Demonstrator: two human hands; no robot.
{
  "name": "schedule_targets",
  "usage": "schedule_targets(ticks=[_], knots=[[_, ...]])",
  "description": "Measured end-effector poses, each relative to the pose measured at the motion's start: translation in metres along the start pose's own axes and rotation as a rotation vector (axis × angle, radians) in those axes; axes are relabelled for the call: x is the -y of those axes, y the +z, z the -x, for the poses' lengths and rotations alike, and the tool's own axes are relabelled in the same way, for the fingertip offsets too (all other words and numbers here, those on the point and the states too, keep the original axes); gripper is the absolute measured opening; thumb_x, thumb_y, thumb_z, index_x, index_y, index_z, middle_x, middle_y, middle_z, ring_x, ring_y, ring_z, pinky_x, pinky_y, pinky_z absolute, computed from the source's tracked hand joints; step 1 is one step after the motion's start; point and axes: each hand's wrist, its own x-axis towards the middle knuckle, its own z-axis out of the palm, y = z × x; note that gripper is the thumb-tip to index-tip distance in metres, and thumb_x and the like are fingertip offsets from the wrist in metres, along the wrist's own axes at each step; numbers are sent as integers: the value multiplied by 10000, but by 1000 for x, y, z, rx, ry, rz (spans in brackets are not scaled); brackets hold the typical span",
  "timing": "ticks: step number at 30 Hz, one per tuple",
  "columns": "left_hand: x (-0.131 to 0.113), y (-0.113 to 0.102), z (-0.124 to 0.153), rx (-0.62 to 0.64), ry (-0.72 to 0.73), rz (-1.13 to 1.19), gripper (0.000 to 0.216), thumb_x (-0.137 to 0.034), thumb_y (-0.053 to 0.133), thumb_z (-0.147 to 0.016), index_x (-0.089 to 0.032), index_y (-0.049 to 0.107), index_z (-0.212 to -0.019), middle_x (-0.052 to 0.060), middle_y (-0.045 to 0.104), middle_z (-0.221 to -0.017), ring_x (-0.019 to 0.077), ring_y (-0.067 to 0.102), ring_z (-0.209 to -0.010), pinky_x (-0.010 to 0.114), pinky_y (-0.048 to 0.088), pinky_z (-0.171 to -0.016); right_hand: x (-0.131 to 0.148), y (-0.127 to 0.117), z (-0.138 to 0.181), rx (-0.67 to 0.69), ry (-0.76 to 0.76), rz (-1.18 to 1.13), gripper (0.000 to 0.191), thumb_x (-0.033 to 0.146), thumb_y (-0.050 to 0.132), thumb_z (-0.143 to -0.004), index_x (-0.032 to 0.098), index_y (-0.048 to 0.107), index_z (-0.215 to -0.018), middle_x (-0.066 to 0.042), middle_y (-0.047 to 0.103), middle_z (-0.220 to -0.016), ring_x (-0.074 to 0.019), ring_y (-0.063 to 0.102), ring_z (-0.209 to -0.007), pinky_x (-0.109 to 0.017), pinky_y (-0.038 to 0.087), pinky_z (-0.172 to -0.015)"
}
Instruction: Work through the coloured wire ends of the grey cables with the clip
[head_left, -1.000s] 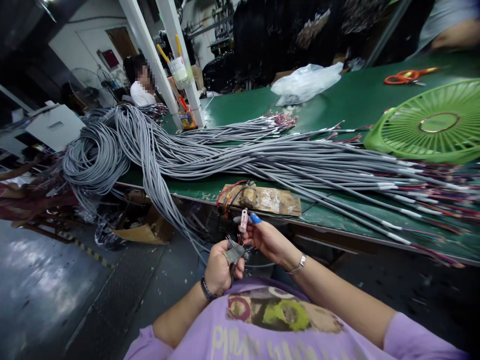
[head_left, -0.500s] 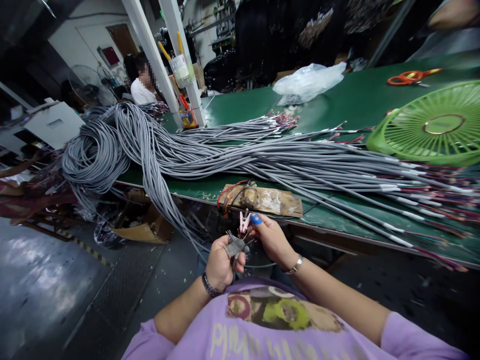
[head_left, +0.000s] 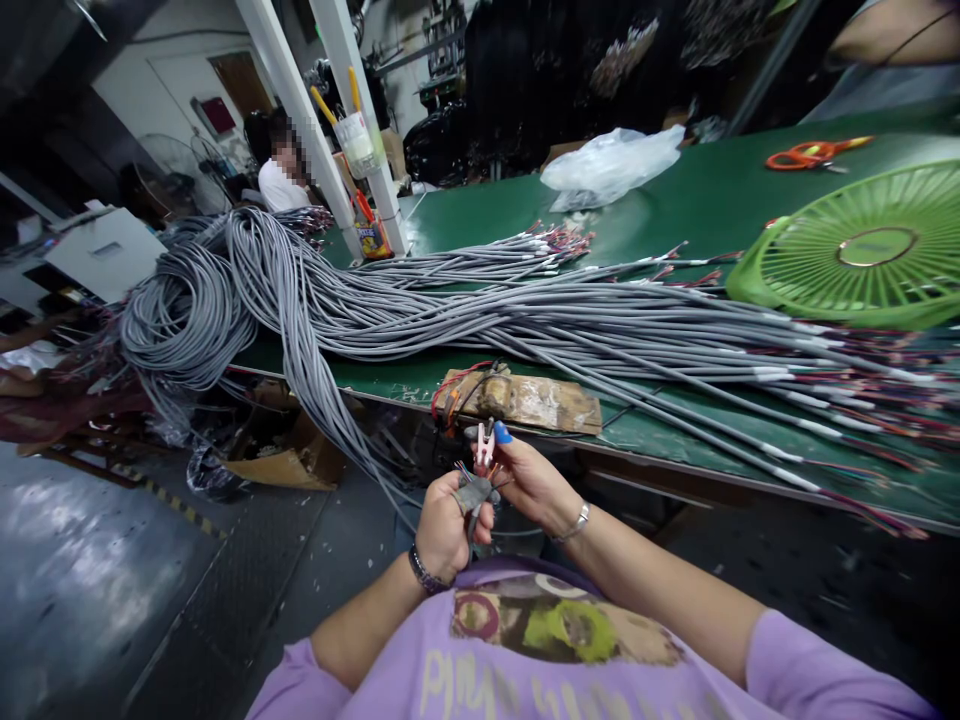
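My left hand (head_left: 444,530) is closed round the end of a grey cable (head_left: 472,494), whose thin coloured wires fan out above my fist. My right hand (head_left: 529,478), with a blue cap on one fingertip, pinches a small pale clip-like tool (head_left: 485,443) right over those wire ends. Both hands are held in front of my chest, just short of the near edge of the green table (head_left: 675,200). A big heap of grey cables (head_left: 390,305) lies across the table and hangs over its left end.
A worn brown board with red wires (head_left: 525,396) sits at the table edge before my hands. A green fan grille (head_left: 862,250), orange scissors (head_left: 814,153) and a plastic bag (head_left: 611,165) lie farther off. Another person (head_left: 279,170) sits at the back left.
My right hand has turned the clip-like tool so its two jaws show and has brought it closer to the wire ends. My left hand keeps its grip.
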Motion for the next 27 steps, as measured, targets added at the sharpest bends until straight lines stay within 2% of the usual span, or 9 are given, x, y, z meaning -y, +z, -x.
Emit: schedule_targets(ticks=[6, 11, 14, 17, 21, 24, 27], knots=[[0, -1, 3, -5, 16, 15, 213, -325, 659, -609, -141, 552, -615, -7, 550, -391, 66, 406, -260, 156, 268, -275, -1, 0, 3, -36, 70, -29, 294, 459, 655, -771, 166, 681, -780, -26, 669, -696, -112, 578, -583, -222, 482, -544], [1, -5, 11, 0, 26, 7, 229, -339, 674, -604, -140, 563, -620, -4, 553, -385, 66, 401, -255, 156, 264, -276, 5, -1, 7, 64, 197, -14, 411, 544, 518, -835, 162, 671, -848, -64, 684, -800, -124, 593, -600, -244, 494, -557], [-1, -9, 12, 25, 12, -5, 242, -350, 683, -596, -141, 560, -611, -5, 542, -367, 66, 384, -243, 159, 244, -270, 7, -3, 9, 109, 199, 25, 367, 504, 541, -837, 162, 666, -875, -66, 683, -821, -124, 594, -616, -250, 497, -583], [-5, -10, 10, 43, 17, -13, 248, -351, 691, -596, -140, 560, -607, -8, 537, -363, 62, 376, -241, 158, 227, -272, 10, -4, 13, 130, 140, 93, 303, 451, 615, -801, 158, 667, -858, -50, 669, -771, -114, 581, -616, -232, 482, -579], [-6, -10, 8, 41, 12, -62, 263, -366, 697, -607, -134, 574, -625, -6, 546, -376, 63, 383, -246, 164, 232, -279, 16, -6, 23, 200, 189, 252, 406, 513, 704, -688, 144, 667, -856, -54, 662, -789, -117, 580, -643, -227, 461, -578], [-3, -10, 8, 60, -26, -109, 272, -373, 700, -608, -131, 579, -635, -12, 535, -366, 66, 375, -240, 174, 229, -277, 20, -5, 30, 228, 214, 395, 388, 391, 803, -597, 132, 664, -850, -28, 653, -757, -88, 554, -618, -204, 424, -578], [1, -11, 10, 83, -67, -137, 278, -371, 712, -596, -140, 560, -628, -18, 529, -360, 68, 370, -236, 179, 217, -273, 19, -3, 32, 201, 206, 510, 331, 318, 831, -542, 123, 645, -734, 10, 620, -640, -68, 510, -552, -200, 384, -551]])
